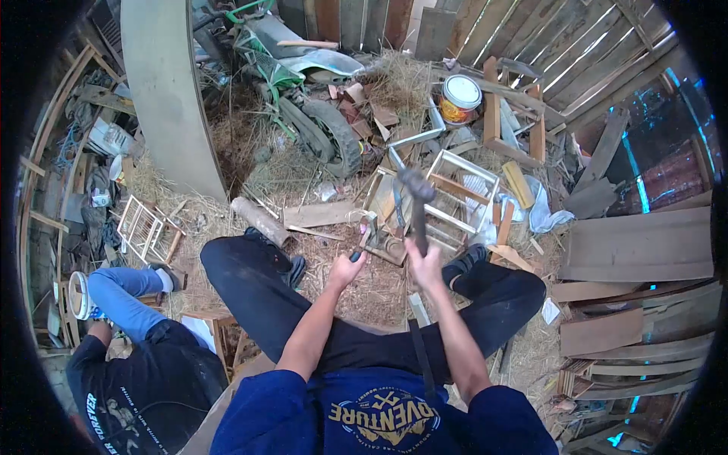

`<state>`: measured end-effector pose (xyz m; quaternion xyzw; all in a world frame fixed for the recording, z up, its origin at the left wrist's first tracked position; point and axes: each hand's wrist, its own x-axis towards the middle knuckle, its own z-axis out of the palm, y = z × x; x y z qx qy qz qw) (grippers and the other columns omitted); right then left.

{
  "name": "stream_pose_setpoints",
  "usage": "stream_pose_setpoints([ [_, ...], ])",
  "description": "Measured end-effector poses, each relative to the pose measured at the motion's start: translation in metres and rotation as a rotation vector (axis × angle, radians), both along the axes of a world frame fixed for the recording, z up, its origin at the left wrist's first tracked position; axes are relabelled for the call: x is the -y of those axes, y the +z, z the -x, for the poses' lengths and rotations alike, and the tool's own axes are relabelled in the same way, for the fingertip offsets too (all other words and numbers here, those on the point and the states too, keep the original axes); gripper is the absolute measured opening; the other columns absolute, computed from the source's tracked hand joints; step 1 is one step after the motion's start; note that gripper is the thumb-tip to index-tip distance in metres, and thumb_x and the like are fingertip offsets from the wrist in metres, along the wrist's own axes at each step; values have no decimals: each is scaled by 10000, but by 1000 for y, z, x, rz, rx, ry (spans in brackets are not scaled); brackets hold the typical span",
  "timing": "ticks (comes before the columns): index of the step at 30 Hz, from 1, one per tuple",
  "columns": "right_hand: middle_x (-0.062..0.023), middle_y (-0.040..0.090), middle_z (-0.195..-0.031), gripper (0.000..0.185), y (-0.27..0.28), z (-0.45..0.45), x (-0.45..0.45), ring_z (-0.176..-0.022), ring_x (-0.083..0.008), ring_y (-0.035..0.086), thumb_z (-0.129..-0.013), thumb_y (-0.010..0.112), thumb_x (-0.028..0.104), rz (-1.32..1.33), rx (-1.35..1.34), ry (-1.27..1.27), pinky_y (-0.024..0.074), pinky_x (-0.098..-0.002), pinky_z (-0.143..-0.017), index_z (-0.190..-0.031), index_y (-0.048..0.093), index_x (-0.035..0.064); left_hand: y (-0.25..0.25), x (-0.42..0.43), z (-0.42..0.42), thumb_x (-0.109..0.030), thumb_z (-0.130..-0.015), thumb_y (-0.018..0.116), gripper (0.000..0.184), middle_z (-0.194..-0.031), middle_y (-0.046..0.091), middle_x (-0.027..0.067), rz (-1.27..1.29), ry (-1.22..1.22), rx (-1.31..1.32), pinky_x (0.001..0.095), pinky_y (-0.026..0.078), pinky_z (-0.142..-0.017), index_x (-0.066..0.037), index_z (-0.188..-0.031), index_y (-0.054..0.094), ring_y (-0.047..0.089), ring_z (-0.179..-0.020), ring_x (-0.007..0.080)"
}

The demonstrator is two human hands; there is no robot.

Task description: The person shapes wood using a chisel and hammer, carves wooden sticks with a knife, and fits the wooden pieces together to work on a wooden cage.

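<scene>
My right hand (425, 262) is wrapped round the handle of a hammer (419, 216), whose head is raised and slightly blurred. My left hand (346, 271) is closed on a dark-handled tool (355, 256) that points away from me. The far end of that tool overlaps small wood pieces, so its kind is unclear. Just beyond my hands, between my legs, lies a small wooden frame (390, 252). Behind it stands a white-edged wooden frame (464, 178), partly covered by the hammer.
At the left a person (155, 371) in a dark shirt sits bent over. Near that person lies a slatted wooden frame (142, 231). A log (260, 220) and a plank (326, 214) rest on the straw. A paint bucket (460, 98) stands at the back; boards (637, 246) line the right.
</scene>
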<state>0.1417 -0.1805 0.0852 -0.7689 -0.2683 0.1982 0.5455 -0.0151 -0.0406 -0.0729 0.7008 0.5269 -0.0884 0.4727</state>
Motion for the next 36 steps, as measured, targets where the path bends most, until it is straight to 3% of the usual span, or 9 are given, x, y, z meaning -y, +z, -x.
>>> stream_pose_setpoints([
  [2,43,503,-600,314,47,-11,-15,-510,-40,455,-938,668,256,-131,-244,46,354,-252,-459,-724,567,50,-15,1,2,-674,-789,603,737,-900,696,285,0,31,8,463,529,-830,46,-896,713,694,-922,403],
  [7,40,503,-595,292,93,-29,-41,-538,-45,473,-930,659,220,-357,-204,87,354,-260,-464,-722,552,45,-17,-8,-5,-660,-791,609,703,-838,703,255,44,27,34,450,531,-800,31,-856,724,706,-885,377],
  [9,33,510,-594,300,62,-31,-49,-545,-53,474,-927,659,226,-451,-185,89,352,-269,-468,-708,561,45,-4,-12,-8,-651,-794,613,690,-826,703,251,32,14,23,448,533,-788,28,-852,725,707,-881,375],
  [13,9,483,-569,304,-88,-4,-7,-482,-98,461,-947,605,247,-20,-179,56,346,-295,-429,-729,542,45,-25,-11,-5,-625,-810,622,673,-744,693,225,7,77,96,433,532,-728,42,-811,717,713,-784,350],
  [16,-31,480,-533,277,-147,4,23,-381,-157,448,-906,615,236,563,-645,25,331,-337,-355,-720,546,43,-11,-13,-2,-595,-831,626,661,-638,654,189,37,237,167,428,513,-645,56,-745,694,687,-658,295],
  [18,-46,485,-518,273,-226,17,60,-349,-181,439,-870,633,229,586,-383,24,310,-362,-324,-690,554,39,-22,-22,9,-585,-843,625,663,-571,608,155,-1,360,148,422,481,-574,58,-688,673,630,-568,237],
  [21,-54,489,-525,289,-184,20,52,-392,-179,462,-866,644,242,795,-539,11,347,-366,-376,-683,562,34,-55,-28,16,-595,-834,630,668,-571,603,130,-9,401,212,420,455,-547,57,-693,673,597,-542,213],
  [30,17,489,-581,318,-82,9,-16,-531,-81,457,-894,673,263,187,-169,34,359,-321,-485,-693,561,42,19,-23,-3,-639,-806,618,693,-837,697,274,-58,36,43,470,538,-805,45,-843,723,696,-876,420],
  [36,32,542,-649,330,37,-8,-33,-595,-68,485,-939,666,261,74,-211,71,377,-274,-527,-720,560,37,7,0,-3,-654,-810,595,709,-899,681,311,-112,2,-38,486,529,-836,36,-911,725,684,-919,422],
])
